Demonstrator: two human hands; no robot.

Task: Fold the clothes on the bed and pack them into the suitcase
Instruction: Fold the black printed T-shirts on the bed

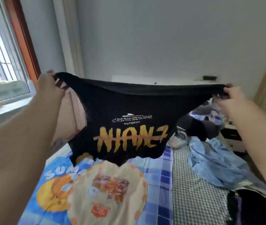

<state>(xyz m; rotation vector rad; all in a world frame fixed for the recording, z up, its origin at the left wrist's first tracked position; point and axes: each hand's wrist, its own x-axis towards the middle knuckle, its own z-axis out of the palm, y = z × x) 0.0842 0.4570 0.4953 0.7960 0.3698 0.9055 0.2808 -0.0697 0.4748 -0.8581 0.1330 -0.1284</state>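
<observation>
Black T-shirt (129, 111) up in the air over the bed (194, 184), nothing folded yet.

My left hand (47, 85) and right hand (233, 95) each pinch a corner, fingers clamped on cloth. Yellow print reads "NIAN7". Blue clothes (213, 161) wait far right; I see no suitcase.

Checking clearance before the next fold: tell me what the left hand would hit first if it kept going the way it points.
The left hand, gripping the black printed T-shirt, points up and away; probably the pale wall beside the window, though depth is unclear.
</observation>
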